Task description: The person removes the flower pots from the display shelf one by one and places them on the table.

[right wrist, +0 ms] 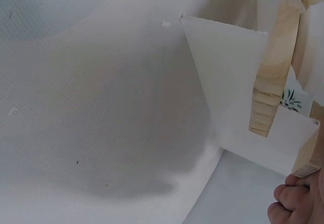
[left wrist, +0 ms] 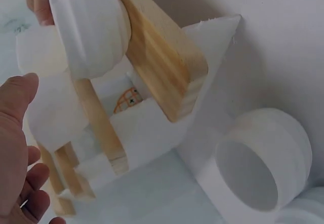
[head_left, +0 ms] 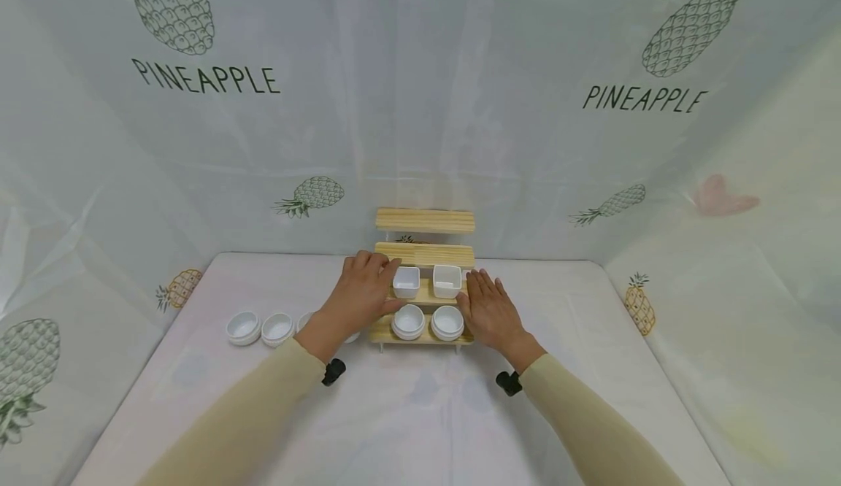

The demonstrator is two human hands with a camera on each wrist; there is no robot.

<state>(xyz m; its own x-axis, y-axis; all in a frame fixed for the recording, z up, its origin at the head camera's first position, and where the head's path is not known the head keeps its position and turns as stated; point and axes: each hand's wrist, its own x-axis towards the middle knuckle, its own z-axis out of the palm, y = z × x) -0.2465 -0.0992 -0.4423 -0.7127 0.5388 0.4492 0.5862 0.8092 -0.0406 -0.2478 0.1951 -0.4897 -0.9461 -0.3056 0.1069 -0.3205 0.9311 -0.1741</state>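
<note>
A stepped rack with wooden boards [head_left: 425, 220] and white side panels stands at the table's back. Its second-lowest board carries two square white dishes, a left one [head_left: 406, 282] and a right one [head_left: 447, 282]. On the lowest board sit round white bowls in two places, left [head_left: 409, 322] and right [head_left: 448, 323]. My left hand [head_left: 358, 292] is at the rack's left side, thumb and fingers spread beside the left square dish; the left wrist view shows nothing gripped. With fingers extended, my right hand [head_left: 493, 311] lies along the rack's right side, its fingers [right wrist: 291, 196] by a board end.
Left of the rack, round white bowls [head_left: 244, 328] stand in a row on the table [head_left: 420, 420], some partly hidden by my left hand and wrist. A pineapple-printed sheet [head_left: 420, 106] hangs behind and along both sides. The rack's two upper boards hold nothing.
</note>
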